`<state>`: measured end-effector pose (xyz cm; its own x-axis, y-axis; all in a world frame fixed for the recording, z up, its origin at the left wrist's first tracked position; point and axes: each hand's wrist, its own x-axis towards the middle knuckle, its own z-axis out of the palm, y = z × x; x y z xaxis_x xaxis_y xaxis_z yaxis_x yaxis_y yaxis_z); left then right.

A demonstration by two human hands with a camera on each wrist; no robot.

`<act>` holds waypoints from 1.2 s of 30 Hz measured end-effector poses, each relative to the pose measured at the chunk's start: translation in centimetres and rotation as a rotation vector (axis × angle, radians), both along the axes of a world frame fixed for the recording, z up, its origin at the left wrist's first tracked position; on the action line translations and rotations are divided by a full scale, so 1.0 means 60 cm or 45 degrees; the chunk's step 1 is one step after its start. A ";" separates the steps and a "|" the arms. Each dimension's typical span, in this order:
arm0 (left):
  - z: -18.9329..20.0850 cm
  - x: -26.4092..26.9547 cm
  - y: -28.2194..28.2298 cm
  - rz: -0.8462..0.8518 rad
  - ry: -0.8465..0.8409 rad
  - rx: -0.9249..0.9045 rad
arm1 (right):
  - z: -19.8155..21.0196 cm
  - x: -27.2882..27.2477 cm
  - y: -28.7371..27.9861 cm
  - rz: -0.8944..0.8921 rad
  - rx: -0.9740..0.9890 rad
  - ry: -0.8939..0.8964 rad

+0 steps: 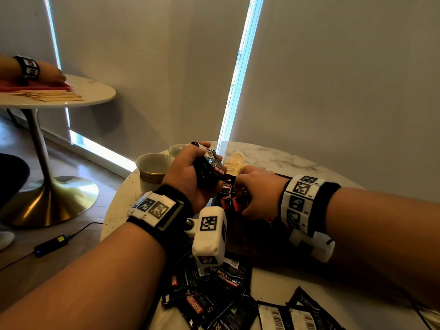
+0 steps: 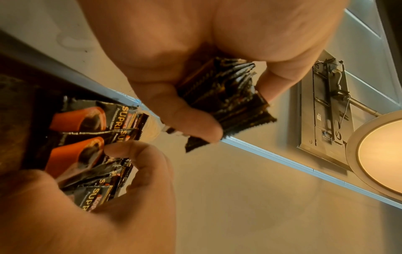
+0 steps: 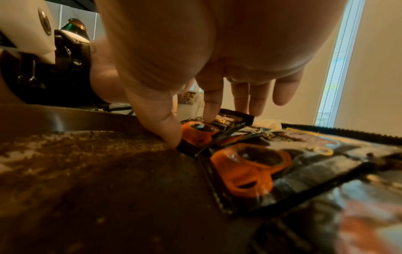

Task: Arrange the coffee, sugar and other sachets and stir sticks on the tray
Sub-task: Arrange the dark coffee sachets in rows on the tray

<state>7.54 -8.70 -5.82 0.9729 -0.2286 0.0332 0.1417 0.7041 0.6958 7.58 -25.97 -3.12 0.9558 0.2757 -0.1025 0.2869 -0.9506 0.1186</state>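
Black sachets (image 1: 209, 166) — left hand (image 1: 188, 173) grips.

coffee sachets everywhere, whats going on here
A person is sorting black coffee sachets onto a dark tray on a round marble table. The left hand grips a bundle of sachets above the tray. The right hand is down on the tray, thumb and index fingertip on a sachet beside others already lying there. More loose sachets lie on the table near the person, not yet on the tray. Two cups stand to the left.
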 end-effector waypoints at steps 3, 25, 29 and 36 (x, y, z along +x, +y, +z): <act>0.000 -0.001 0.000 -0.014 0.000 0.001 | 0.002 -0.003 -0.006 -0.021 0.019 -0.002; -0.002 0.002 -0.001 -0.110 0.024 0.114 | 0.058 -0.054 -0.012 0.185 0.767 -0.247; -0.006 0.001 0.000 -0.150 0.092 0.117 | 0.055 -0.054 -0.005 0.362 0.657 -0.269; -0.003 0.000 -0.006 -0.120 0.067 0.112 | 0.051 -0.046 -0.012 0.291 0.814 -0.467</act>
